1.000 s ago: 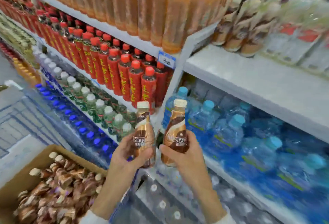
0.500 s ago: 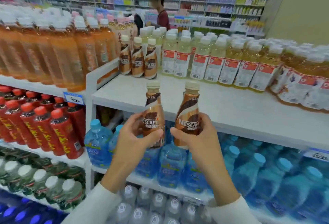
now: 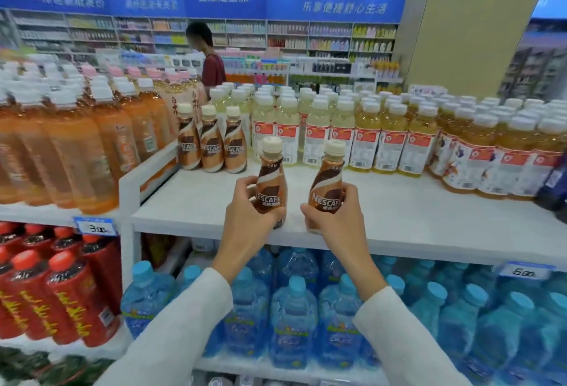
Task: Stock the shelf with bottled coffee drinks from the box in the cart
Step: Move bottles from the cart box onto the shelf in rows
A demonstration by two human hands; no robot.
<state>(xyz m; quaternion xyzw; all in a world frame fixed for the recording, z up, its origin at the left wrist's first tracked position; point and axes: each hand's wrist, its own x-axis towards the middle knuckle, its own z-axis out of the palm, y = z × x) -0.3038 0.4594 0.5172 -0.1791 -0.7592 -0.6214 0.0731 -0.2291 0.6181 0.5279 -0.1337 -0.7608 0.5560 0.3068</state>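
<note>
Bottles: one point(image 3: 271, 183) upright in the left hand point(image 3: 250, 220), one point(image 3: 325, 189) tilted in the right hand point(image 3: 337, 220), each gripped round its lower body above the shelf point(image 3: 399, 220) front.

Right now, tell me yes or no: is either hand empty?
No: the left hand grips one coffee bottle and the right hand grips a second coffee bottle.

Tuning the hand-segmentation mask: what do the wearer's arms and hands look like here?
Both arms wear long, plain white sleeves, left sleeve and right sleeve, ending at the wrists. The left hand and right hand are bare: no gloves, and no ring or watch shows.
</note>
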